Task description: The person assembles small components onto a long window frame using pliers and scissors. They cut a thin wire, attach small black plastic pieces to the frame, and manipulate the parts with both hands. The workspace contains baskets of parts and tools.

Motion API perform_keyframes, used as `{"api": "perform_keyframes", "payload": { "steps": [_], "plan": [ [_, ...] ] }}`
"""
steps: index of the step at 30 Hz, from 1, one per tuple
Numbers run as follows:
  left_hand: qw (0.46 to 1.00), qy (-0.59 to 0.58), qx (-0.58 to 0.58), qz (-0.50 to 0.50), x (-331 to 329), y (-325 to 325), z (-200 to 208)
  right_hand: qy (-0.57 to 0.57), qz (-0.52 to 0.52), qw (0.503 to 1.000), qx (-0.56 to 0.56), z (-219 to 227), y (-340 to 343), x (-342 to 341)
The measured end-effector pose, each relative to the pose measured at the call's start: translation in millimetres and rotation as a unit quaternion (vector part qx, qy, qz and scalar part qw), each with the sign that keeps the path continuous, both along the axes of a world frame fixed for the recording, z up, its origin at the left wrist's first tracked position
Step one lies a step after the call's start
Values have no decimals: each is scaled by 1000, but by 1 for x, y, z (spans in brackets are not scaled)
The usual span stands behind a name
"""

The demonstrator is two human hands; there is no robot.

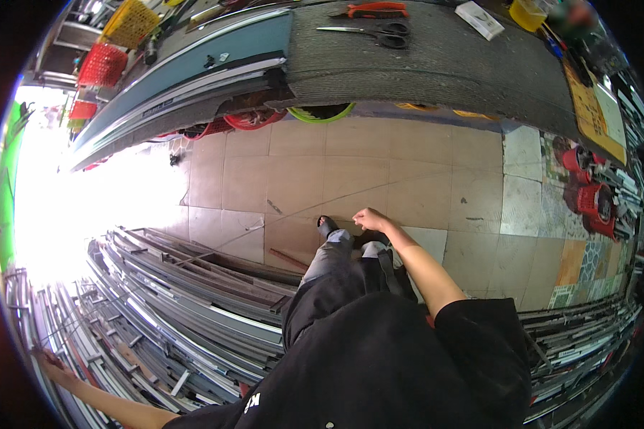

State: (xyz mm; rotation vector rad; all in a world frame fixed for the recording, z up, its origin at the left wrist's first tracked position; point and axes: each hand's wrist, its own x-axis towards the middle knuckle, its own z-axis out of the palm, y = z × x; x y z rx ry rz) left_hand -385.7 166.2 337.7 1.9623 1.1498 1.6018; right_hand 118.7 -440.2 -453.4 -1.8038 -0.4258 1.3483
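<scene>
My left arm stretches out to the far left, over a large stack of long metal profiles. My left hand is at the outer edge of that stack, against the profiles there. It is dark and small near the picture's rim, so its grip is unclear. In front of my body, above the tiled floor, hangs my right hand. Its fingers are loosely curled in, and nothing shows in them.
Across the aisle runs a long grey workbench with scissors, orange-handled pliers and a white box. Red baskets with offcuts stand at the right. More profiles lie behind me on the right.
</scene>
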Motion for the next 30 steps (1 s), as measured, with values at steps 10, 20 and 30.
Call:
{"api": "perform_keyframes", "payload": {
  "steps": [10, 20, 30],
  "plan": [
    [996, 23, -14, 89, -42, 2, -3, 63, -173, 982, 41, 11, 61, -28],
    [994, 19, -75, 80, -23, 57, -76, 232, -181, 954, 55, 51, 31, -23],
    [984, -87, -153, -24, 54, 135, -180, 5, -759, 611, 225, 130, -402, 3]
  ]
}}
